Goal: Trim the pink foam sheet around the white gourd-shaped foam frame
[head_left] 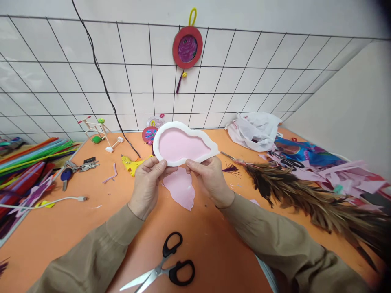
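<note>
A pear-shaped pink foam piece with a raised white border point(186, 147) is held up above the table, its narrow end pointing right. My left hand point(147, 183) pinches its lower left edge between thumb and fingers. The lower right edge is gripped the same way by my right hand point(212, 181). Below and between the hands, a loose pink cutout point(181, 189) lies on the orange table. Black-handled scissors point(161, 266) rest with their blades apart near the front, below both hands.
On the right lie a brown feather duster point(293, 193), pink scraps point(351, 175) and a white plastic bag point(255, 128). Keys point(82, 166), a white cable point(61, 200) and coloured pipe cleaners point(36, 152) are on the left. A red round ornament point(174, 51) hangs on the tiled wall.
</note>
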